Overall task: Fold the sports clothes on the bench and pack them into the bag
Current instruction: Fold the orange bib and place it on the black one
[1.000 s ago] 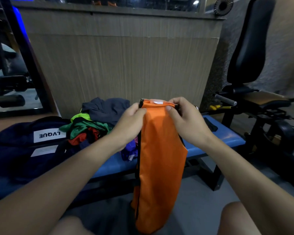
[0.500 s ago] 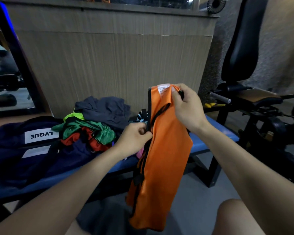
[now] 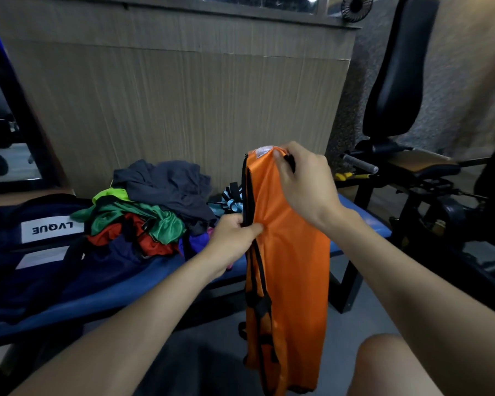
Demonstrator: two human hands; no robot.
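On your left, the bag (image 3: 26, 244) lies on the bench (image 3: 155, 270) beside the pile of clothes (image 3: 155, 207). Your left hand (image 3: 235, 238) pinches the black trim of the orange garment (image 3: 292, 252) at mid-height; your right hand (image 3: 303, 181) grips its top. It hangs thin, light, probably slippery; hold edges firmly.

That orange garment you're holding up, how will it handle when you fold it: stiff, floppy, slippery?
Probably floppy: the orange garment hangs limp from the right hand at its top and the left hand pinching its black-trimmed edge. Its sheen suggests slick fabric that may slide out of folds. It looks light.
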